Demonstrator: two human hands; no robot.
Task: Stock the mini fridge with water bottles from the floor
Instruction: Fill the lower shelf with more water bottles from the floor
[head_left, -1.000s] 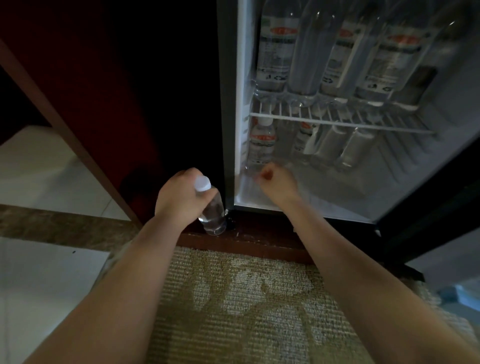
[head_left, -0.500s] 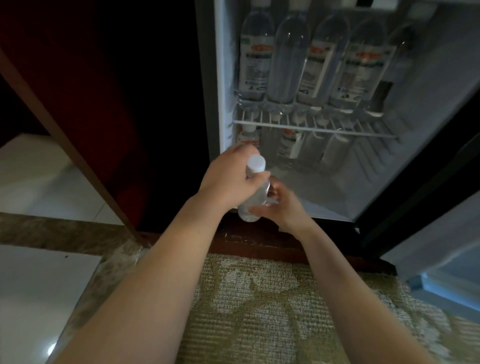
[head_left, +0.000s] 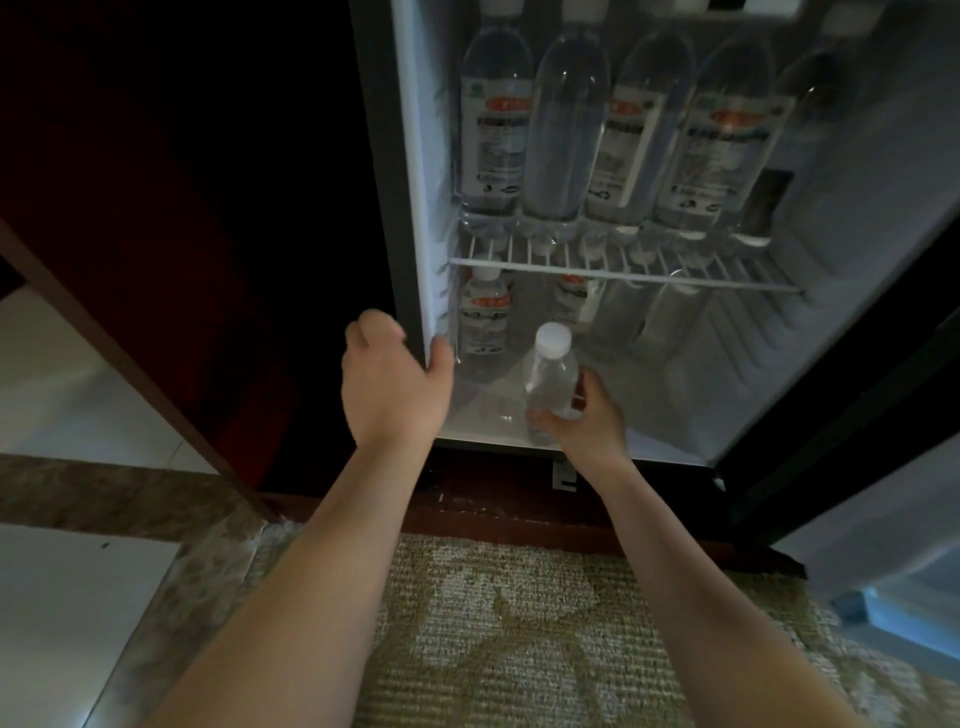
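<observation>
The mini fridge (head_left: 841, 312) stands open in front of me. Several tall water bottles (head_left: 563, 130) fill its upper wire shelf (head_left: 623, 273), and smaller bottles (head_left: 483, 317) stand at the back of the bottom compartment. My right hand (head_left: 584, 421) grips a small clear bottle with a white cap (head_left: 550, 379), upright at the fridge's front lip. My left hand (head_left: 392, 384) holds nothing; its fingers are spread, thumb against the fridge's left front edge.
Dark red wooden cabinet (head_left: 182, 234) encloses the fridge on the left. The open fridge door (head_left: 883, 519) stands at the right. A patterned rug (head_left: 519, 623) lies under my arms, with pale floor tiles (head_left: 62, 597) to the left.
The small bottle passed from my left hand to my right hand and moved into the fridge's bottom opening. My left hand let go and moved to the fridge's left edge.
</observation>
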